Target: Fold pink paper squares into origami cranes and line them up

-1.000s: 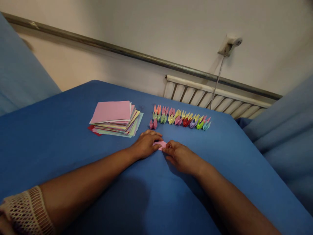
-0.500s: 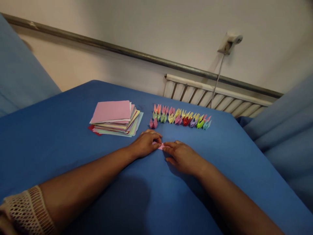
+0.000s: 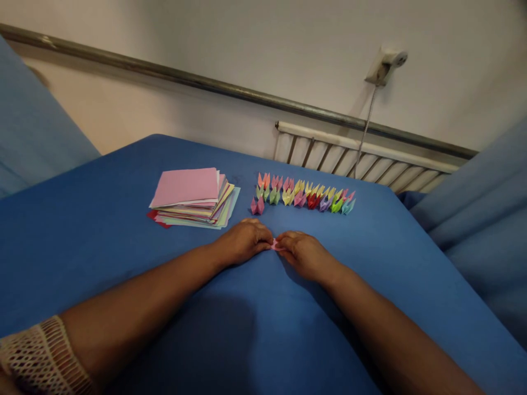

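A small piece of folded pink paper (image 3: 275,245) lies low over the blue cloth between my two hands, mostly covered by fingers. My left hand (image 3: 246,240) pinches its left end, thumb towards me. On the other end, my right hand (image 3: 303,253) has its fingertips and thumb closed. Just beyond the hands stand rows of folded paper cranes (image 3: 300,198) in pink, yellow, green, red, purple and blue. Left of them sits a stack of coloured paper sheets (image 3: 187,186), a pink one on top.
A blue cloth (image 3: 102,219) covers the table. Behind it are a white radiator (image 3: 321,151), a metal pipe (image 3: 230,94) along the wall, and a socket with a plug and cord (image 3: 381,71). Blue curtains (image 3: 486,219) hang at both sides.
My right hand's fingers have drawn together into a pinch on the pink paper, and my left fingers have closed up too. Less of the paper shows between them.
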The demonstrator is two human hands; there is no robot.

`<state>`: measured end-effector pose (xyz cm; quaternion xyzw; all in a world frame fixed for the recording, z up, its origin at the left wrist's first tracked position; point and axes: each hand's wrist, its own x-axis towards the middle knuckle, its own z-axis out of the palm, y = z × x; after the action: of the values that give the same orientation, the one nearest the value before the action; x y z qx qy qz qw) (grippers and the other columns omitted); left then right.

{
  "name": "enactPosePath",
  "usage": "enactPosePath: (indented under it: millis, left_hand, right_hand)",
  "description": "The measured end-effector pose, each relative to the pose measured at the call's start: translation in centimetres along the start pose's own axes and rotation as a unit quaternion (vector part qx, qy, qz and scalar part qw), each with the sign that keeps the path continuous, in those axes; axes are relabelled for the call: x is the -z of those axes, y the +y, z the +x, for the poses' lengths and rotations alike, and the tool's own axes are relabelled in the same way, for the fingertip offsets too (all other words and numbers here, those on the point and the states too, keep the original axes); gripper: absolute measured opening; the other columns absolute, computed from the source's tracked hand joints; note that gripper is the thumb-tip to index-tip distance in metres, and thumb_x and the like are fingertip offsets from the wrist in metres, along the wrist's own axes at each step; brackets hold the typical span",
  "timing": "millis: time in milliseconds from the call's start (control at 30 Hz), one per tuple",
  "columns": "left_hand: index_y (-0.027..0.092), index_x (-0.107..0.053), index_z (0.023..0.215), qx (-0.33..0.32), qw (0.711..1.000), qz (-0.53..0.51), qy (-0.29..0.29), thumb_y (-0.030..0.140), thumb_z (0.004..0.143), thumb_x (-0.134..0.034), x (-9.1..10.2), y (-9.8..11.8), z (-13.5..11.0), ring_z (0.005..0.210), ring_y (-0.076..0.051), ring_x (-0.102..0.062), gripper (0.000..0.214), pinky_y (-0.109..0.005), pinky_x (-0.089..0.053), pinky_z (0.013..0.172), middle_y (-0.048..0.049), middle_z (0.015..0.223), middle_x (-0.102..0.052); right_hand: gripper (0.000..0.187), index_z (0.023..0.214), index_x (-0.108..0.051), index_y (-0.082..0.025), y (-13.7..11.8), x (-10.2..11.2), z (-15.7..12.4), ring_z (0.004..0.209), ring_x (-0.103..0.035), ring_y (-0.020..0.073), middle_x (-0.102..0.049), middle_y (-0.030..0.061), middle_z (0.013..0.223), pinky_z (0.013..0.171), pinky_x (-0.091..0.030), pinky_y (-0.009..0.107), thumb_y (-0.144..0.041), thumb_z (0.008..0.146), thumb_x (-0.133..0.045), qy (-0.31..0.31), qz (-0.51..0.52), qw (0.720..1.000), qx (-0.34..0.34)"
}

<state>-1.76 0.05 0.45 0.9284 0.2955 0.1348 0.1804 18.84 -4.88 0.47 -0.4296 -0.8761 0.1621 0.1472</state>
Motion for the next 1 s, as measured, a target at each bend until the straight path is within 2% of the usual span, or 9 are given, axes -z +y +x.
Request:
enactPosePath:
  millis: [300,700,1000]
  left_hand:
    - [0.021,-0.069,0.091,0.006,0.999,-0.031,-0.008,0.023,0.087,-0.056,0.4,0.3,0.1,0.087,-0.016,-0.061,0.014,-0.027,-0.041,0.085,-0.0019,0.089,-0.070]
    - [0.020,-0.066,0.093,-0.006,0.998,0.051,-0.023,0.024,0.091,-0.050,0.3,0.6,0.0,0.086,-0.016,-0.060,0.017,-0.028,-0.041,0.083,-0.0028,0.091,-0.068]
    - [0.017,-0.063,0.089,0.027,0.996,0.085,-0.002,0.025,0.090,-0.048,-0.2,1.4,0.1,0.082,-0.019,-0.055,0.017,-0.029,-0.041,0.076,-0.0051,0.085,-0.062]
  right_hand:
    - [0.019,0.101,-0.065,-0.018,0.2,-0.5,0.3,0.093,-0.060,0.0152,-0.066,0.0065,0.099,0.085,-0.044,0.028,-0.020,0.094,-0.048,0.019,-0.002,1.000,-0.018]
    - [0.021,0.100,-0.065,-0.017,0.0,-0.3,0.4,0.092,-0.059,0.0153,-0.065,0.0066,0.098,0.085,-0.043,0.027,-0.023,0.096,-0.045,0.010,-0.020,1.000,-0.008]
    - [0.024,0.099,-0.065,-0.017,0.2,-0.7,0.5,0.088,-0.058,0.0157,-0.065,0.0065,0.093,0.082,-0.043,0.026,-0.026,0.097,-0.043,0.015,-0.049,0.998,-0.022]
